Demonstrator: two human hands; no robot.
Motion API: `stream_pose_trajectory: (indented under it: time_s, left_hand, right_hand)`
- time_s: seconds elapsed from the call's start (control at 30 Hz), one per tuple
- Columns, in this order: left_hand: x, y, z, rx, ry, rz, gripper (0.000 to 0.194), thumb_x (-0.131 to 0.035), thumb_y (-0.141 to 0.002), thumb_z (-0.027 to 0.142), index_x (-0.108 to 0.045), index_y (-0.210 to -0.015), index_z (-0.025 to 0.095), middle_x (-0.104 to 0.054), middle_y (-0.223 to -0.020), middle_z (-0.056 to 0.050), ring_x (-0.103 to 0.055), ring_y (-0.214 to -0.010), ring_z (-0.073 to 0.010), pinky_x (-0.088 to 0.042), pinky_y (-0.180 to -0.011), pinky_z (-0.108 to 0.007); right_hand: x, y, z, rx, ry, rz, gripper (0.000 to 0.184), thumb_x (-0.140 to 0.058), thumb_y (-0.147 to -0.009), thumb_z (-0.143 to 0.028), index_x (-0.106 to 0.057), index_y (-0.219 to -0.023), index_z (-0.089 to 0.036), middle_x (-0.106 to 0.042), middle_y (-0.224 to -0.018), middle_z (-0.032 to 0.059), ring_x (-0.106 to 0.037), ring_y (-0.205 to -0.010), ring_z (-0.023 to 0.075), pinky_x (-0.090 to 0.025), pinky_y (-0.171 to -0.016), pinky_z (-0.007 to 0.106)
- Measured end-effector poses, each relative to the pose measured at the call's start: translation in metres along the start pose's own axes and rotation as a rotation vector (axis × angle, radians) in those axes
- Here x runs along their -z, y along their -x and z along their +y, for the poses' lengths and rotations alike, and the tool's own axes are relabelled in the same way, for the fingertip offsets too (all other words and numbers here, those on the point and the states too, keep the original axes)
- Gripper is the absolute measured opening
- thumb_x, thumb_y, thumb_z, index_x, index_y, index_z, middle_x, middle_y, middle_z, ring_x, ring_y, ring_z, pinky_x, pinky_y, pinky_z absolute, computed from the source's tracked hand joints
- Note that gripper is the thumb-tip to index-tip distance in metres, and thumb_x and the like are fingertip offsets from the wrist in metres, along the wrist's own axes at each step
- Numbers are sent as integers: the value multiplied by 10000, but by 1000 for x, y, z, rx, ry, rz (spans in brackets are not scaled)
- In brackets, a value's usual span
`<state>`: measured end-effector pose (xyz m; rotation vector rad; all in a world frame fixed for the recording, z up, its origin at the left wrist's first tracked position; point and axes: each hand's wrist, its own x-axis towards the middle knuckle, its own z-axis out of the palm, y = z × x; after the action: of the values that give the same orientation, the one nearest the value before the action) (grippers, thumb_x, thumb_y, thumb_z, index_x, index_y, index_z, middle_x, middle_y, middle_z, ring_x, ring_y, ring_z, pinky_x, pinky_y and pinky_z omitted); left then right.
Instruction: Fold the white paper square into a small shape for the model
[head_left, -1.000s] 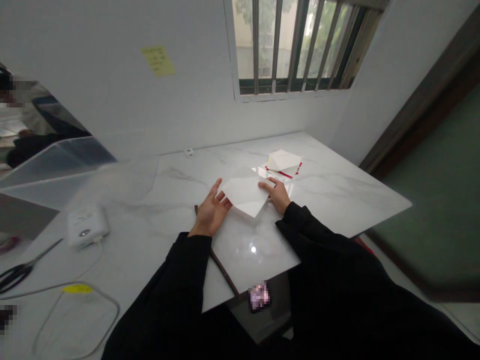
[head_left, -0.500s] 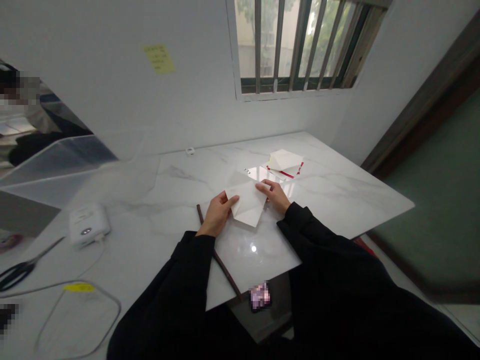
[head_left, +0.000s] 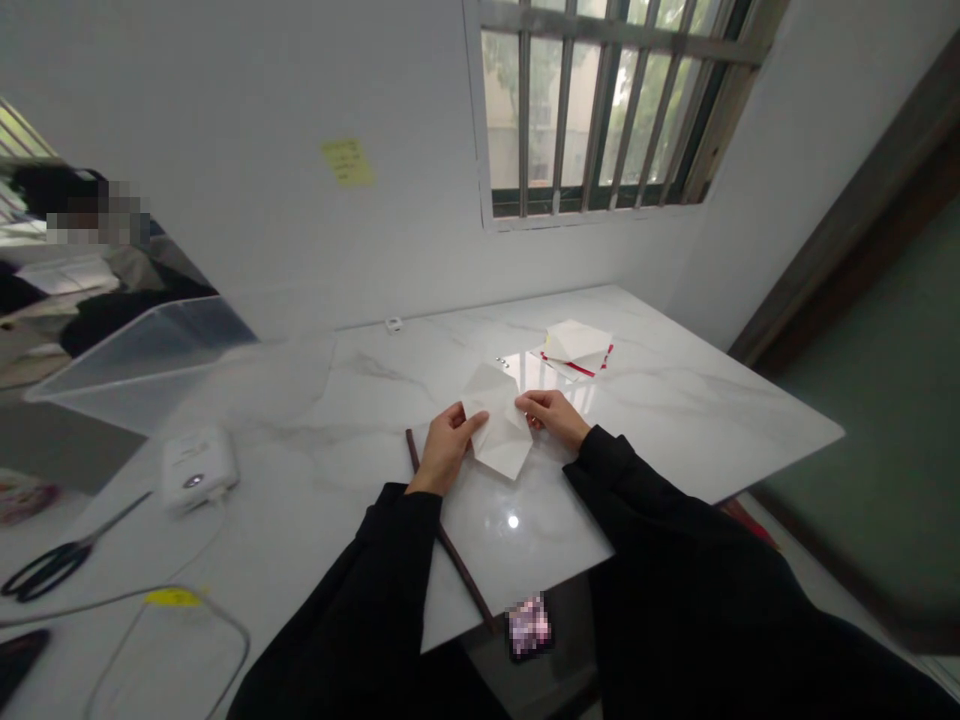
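A white sheet of paper, partly folded into an angular, pointed shape (head_left: 499, 430), lies on the glossy white marble surface (head_left: 675, 400) near its front edge, pinched at its left edge by the left hand (head_left: 446, 450) and at its right edge by the right hand (head_left: 553, 415), one pointed corner aimed toward the person

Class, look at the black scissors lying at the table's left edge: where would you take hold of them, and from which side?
Take the scissors by the looped handles at their left end, coming from above; they lie flat, blades pointing right.
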<state>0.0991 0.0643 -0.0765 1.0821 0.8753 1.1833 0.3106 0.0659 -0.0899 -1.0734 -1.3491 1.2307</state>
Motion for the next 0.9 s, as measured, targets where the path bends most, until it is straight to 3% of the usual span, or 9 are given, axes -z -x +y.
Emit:
stream_pose_trajectory:
  time_s: [0.17,0.33,0.6,0.77,0.9]
  left_hand:
    - [2,1,-2,-10,-45,-6,424,-877,-718,337,-753,-1082,159,-784,-1066,-121,-745,-926,-258,-583,-842,-376]
    - [2,2,-1,-20,-113,1,429,-887,-700,392,-754,-1037,162,-783,-1051,-121,-739,-906,-268,-583,-798,-373]
    - [-2,2,1,48,-77,-61,348,-836,-754,480,-781,-916,177,-781,-893,-83,-718,-804,-254,-566,-752,-367]
    - [2,-1,-4,18,-160,-40,388,-813,-743,568,-781,-788,184,-725,-707,-47,-651,-670,-227,-515,-611,-325]
    - [3,1,-3,20,-243,-14,425,-816,-732,571,-783,-803,153,-725,-734,-47,-609,-643,-179,-460,-596,-279]
  right_hand:
    - [-2,4,-1,21,85,-59,465,-745,-780,-618,-661,-688,-170,-558,-579,-19,-478,-540,117,-353,-534,257]
    - [-5,4,4,19,68,-92,444,-756,-783,-585,-736,-786,-141,-632,-661,13,-502,-574,127,-376,-560,270]
    - [1,-2,4,-39,7,99,467,-786,-712,-604,-734,-791,-147,-577,-596,-8,-433,-527,110,-334,-519,259]
    - [0,0,0,-16,-3,88,492,-791,-697,-606,-744,-807,-128,-594,-623,0,-417,-548,103,-320,-528,257]
    - [-1,1,-1,-11,11,69,510,-804,-687,-600,-739,-782,-103,-604,-619,10,-452,-569,112,-342,-542,263]
